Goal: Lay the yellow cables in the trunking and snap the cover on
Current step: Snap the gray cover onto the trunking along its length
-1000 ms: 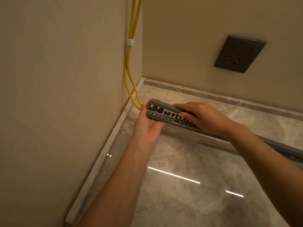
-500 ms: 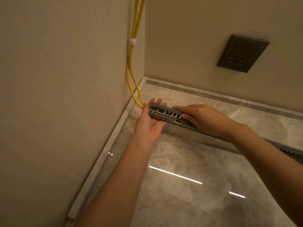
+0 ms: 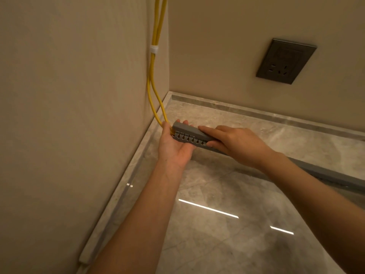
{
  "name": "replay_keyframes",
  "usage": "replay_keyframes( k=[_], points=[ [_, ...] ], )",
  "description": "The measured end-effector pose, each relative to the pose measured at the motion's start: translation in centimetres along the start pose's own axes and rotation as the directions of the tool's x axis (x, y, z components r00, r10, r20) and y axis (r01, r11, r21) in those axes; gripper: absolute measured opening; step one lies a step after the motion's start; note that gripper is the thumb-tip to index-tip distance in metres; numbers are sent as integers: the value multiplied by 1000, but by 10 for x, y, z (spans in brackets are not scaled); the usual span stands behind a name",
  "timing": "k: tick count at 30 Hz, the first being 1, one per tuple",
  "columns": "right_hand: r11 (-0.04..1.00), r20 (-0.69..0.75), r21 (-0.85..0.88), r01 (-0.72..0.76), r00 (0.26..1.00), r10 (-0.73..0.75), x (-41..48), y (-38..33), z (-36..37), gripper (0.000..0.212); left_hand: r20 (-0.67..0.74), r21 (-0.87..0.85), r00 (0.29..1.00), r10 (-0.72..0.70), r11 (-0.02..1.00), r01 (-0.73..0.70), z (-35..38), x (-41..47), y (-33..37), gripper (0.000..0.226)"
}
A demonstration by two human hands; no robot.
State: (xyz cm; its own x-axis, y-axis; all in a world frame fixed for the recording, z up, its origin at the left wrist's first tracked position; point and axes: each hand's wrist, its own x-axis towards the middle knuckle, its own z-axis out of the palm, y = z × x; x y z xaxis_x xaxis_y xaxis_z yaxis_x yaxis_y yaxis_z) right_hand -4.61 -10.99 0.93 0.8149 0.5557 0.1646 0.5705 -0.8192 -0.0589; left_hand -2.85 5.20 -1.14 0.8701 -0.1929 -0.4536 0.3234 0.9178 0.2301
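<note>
Cupping one end of the slotted trunking (image 3: 189, 139), the left grip (image 3: 174, 150) curls round it where yellow cables (image 3: 152, 86) enter; the right grip (image 3: 239, 144) pinches the cover (image 3: 189, 129).

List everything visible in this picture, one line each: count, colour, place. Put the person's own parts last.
yellow cables: two, yellow, down the wall corner into the trunking's left end.
white cable tie: one, white, around both cables.
grey slotted plastic trunking: one, grey, from the corner rightwards.
dark rectangular wall socket: one, dark grey, right wall.
polished marble floor: one, grey, below.
stone skirting: two runs, grey, along both walls.
left grip: one bare hand, cradles the trunking's end.
right grip: one bare hand, pinches the trunking's top and side.
</note>
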Motion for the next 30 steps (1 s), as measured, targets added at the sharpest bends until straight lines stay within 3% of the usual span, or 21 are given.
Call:
replay_keyframes(
  k=[2, 5, 8, 11, 15, 21, 26, 30],
  points=[
    [994, -32, -95, -54, 998, 51, -4, -2, 2, 61, 1, 12, 1000, 5, 1000, -5, 0, -2, 0, 43],
    [963, -140, -159, -216, 971, 195, -13, -7, 6, 66, -47, 47, 999, 23, 999, -20, 1, -2, 0, 24],
    [887, -351, -57, -458, 841, 412, -28, -12, 10, 66, -87, 75, 996, 34, 997, -28, 3, -3, -1, 15],
    [807, -429, 57, -588, 715, 552, -42, -16, 16, 67, -104, 113, 994, 40, 993, -28, 6, -1, -2, 14],
    [820, -531, 135, -555, 659, 533, -45, -18, 19, 60, -32, 183, 999, 31, 983, -24, 0, -6, -5, 28],
    [878, -628, 92, -470, 656, 418, -42, -12, 15, 60, -81, 232, 993, 85, 971, -64, 6, -1, -5, 17],
    [887, -625, 63, -457, 675, 392, -42, -9, 9, 62, -111, 221, 983, 144, 968, -117, 8, -1, -7, 16],
    [902, -615, 39, -430, 701, 361, -42, -7, 2, 63, -141, 189, 974, 179, 970, -151, 2, 1, -9, 36]
  ],
)
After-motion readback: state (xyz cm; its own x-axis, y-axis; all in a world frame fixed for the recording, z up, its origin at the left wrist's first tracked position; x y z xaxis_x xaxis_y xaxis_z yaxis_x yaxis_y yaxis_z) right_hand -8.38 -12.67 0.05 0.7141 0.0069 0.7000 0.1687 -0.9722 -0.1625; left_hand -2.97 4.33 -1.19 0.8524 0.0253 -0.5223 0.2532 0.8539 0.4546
